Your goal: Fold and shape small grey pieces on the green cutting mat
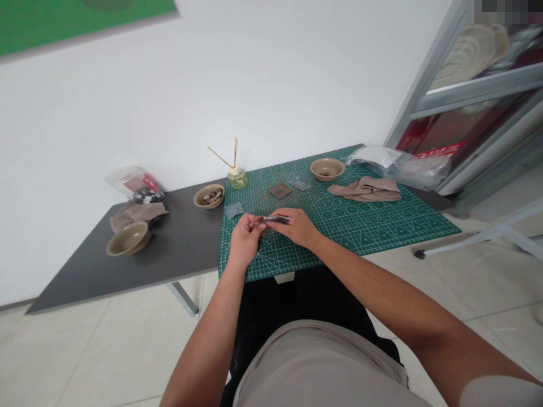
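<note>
Both my hands meet over the near left part of a green cutting mat (365,226). My left hand (244,240) and my right hand (297,227) are closed in a pinch on a small folded grey-and-dark fabric piece (278,219), held just above the mat. Loose fabric squares lie beyond: a grey one (234,210), a brown one (280,190) and another grey one (300,183).
On the dark table (178,249) stand a tan bowl (128,239), a bowl of small pieces (209,196), a reed diffuser jar (237,178), a third bowl (327,168), folded beige cloth (367,189), plastic bags (399,164) and a plastic container (131,181). A metal shelf (487,85) stands at right.
</note>
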`<state>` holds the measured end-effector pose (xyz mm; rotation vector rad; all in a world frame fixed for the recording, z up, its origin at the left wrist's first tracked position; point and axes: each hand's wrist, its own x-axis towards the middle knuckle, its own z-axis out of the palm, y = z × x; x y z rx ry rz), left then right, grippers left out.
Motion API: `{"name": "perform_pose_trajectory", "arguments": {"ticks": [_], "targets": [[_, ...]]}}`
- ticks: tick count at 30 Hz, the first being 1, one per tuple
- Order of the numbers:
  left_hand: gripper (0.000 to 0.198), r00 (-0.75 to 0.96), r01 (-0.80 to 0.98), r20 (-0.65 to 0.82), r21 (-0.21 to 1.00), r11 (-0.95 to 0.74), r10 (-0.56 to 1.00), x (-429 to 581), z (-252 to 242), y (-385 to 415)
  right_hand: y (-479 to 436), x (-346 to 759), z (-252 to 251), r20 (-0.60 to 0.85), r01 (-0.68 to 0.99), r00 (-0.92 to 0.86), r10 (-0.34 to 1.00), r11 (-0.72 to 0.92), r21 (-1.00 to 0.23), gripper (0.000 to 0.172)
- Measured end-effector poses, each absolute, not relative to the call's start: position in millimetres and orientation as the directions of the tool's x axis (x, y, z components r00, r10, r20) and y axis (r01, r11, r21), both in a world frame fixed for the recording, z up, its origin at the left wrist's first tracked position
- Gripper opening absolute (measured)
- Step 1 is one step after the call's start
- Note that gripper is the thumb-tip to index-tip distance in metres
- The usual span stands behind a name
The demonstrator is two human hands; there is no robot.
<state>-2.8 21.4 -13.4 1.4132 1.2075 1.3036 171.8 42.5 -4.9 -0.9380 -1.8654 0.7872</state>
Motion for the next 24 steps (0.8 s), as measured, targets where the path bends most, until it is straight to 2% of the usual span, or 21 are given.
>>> {"name": "perform_pose_trajectory", "arguments": {"ticks": [24], "targets": [[0.012, 0.002, 0.128, 0.176, 0.976, -0.175, 0.984, -1.7, -11.8, 19.8, 44.3, 171.0, -8.9, 0.444, 0.233, -0.323, 0.836, 0.525, -0.819, 0.014]]}}
